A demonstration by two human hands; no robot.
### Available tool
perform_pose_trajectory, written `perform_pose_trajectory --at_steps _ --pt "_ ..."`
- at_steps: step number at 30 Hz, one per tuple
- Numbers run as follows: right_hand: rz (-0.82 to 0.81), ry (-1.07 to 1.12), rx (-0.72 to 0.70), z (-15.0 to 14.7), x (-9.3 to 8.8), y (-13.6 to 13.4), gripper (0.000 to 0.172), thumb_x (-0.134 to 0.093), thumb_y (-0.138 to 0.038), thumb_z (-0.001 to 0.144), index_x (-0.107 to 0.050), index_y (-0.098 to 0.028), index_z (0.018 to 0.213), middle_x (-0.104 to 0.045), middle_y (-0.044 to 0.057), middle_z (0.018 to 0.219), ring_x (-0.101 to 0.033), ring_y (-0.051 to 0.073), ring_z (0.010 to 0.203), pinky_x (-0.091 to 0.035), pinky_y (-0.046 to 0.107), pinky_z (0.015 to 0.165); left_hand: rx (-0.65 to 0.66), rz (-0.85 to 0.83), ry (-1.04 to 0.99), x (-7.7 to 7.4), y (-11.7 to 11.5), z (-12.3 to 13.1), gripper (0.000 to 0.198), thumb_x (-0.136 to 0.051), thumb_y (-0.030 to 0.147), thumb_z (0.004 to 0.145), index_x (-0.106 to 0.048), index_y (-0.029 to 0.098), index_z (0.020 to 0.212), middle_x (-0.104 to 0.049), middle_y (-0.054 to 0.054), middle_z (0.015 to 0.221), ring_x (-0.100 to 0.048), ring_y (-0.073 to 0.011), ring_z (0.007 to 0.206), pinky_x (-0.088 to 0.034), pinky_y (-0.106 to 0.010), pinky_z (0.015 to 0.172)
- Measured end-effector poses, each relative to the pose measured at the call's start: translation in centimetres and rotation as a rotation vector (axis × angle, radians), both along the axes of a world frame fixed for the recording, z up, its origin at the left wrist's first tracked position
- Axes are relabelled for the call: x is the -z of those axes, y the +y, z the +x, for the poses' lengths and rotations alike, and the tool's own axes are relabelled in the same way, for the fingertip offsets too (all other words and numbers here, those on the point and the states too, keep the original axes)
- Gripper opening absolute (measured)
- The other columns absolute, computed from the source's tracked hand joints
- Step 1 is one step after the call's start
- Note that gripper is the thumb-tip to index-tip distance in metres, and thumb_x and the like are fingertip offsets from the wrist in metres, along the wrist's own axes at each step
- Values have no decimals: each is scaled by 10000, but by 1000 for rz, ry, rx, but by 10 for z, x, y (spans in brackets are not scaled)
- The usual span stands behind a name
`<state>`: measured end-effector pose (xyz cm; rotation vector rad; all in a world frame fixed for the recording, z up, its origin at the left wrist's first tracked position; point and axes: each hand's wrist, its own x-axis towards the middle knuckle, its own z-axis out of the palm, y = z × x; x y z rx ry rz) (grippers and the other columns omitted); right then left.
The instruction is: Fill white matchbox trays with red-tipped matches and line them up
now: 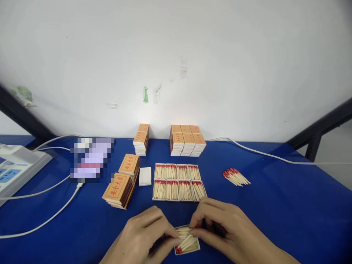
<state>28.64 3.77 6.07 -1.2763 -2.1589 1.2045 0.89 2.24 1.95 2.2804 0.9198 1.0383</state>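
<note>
A small white matchbox tray [187,253] lies near the front of the table with red-tipped matches [187,241] in it, some of them askew. My left hand [150,233] is closed at the tray's left wall, thumb and index fingertip gripping there. From the right, my right hand [224,223] reaches over the tray's corner, its thumb and index finger pinched on the pale ends of matches. Just beyond stand two rows of filled matchbox trays [179,182], set edge to edge. A loose fan of matches [236,177] rests farther right.
Orange matchbox covers [117,189] are stacked at left, beside a white tray or card [145,176]. More matchbox stacks [141,137] and a larger block of matchboxes [187,139] stand by the wall. A blurred phone [92,159], cables and a power strip [22,161] occupy the left.
</note>
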Motion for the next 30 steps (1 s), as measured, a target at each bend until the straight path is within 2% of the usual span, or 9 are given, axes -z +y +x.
perform_pose_trajectory --at_steps 4,7,11,14,17,20,23,27,30 --pt "44 10 -29 2 1 0 163 -786 -350 1133 -802 -260 999 -746 -19 980 -637 106 769 -464 233 686 40 5 30 -8 0 -1 129 -715 223 1184 -731 242 1058 -729 32 883 -712 -119 728 -534 -215 628" --pt "62 19 -63 3 -1 0 170 -773 -353 1142 -813 -262 1004 -767 -9 1007 -667 110 798 -475 233 697 47 10 48 -10 -2 -1 133 -788 137 1104 -721 233 1040 -750 23 923 -734 -129 762 -561 -220 657" --pt "66 4 -27 0 0 -1 197 -766 -369 1136 -815 -253 984 -770 0 971 -661 112 755 -480 234 669 52 14 62 -11 -4 -1 177 -864 145 1043 -718 239 1075 -759 23 959 -752 -137 790 -585 -220 671" --pt "75 -30 24 -5 2 -4 74 -789 -305 1086 -808 -254 1036 -742 -14 888 -627 119 709 -480 232 642 35 -3 118 -16 -5 -1 239 -899 215 1025 -687 252 1127 -729 19 987 -780 -145 805 -621 -211 673" --pt "62 -26 55 -7 -2 -5 56 -767 -300 1077 -807 -264 1065 -731 -26 845 -620 123 689 -487 230 630 6 18 168 -20 -7 1 290 -856 353 1083 -658 259 1273 -750 -25 1136 -837 -168 845 -692 -232 709" --pt "81 10 146 -2 -11 -3 165 -733 -402 1105 -824 -282 1037 -742 -24 830 -631 131 675 -507 238 620 -10 113 217 -20 -7 4 375 -615 560 1225 -591 266 1457 -830 -81 1354 -920 -206 1007 -748 -269 828" --pt "158 -3 324 12 -19 1 271 -734 -532 1109 -833 -297 1019 -723 -26 772 -637 149 662 -514 249 595 9 158 219 -20 -6 6 315 -398 497 1301 -560 266 1440 -892 -36 1227 -931 -196 978 -748 -267 801" --pt "330 -86 471 39 -17 0 318 -730 -608 1109 -839 -311 1081 -681 -34 728 -617 150 614 -519 257 574 -10 115 168 -21 -4 2 217 -544 388 1267 -569 273 1449 -880 -2 1161 -906 -154 876 -729 -215 736" --pt "356 -221 396 59 -4 -10 310 -758 -623 1095 -837 -328 1150 -695 -26 799 -617 140 592 -508 249 526 -45 90 183 -20 -4 -1 330 -685 338 1190 -561 284 1492 -883 1 1207 -923 -180 940 -749 -236 750"
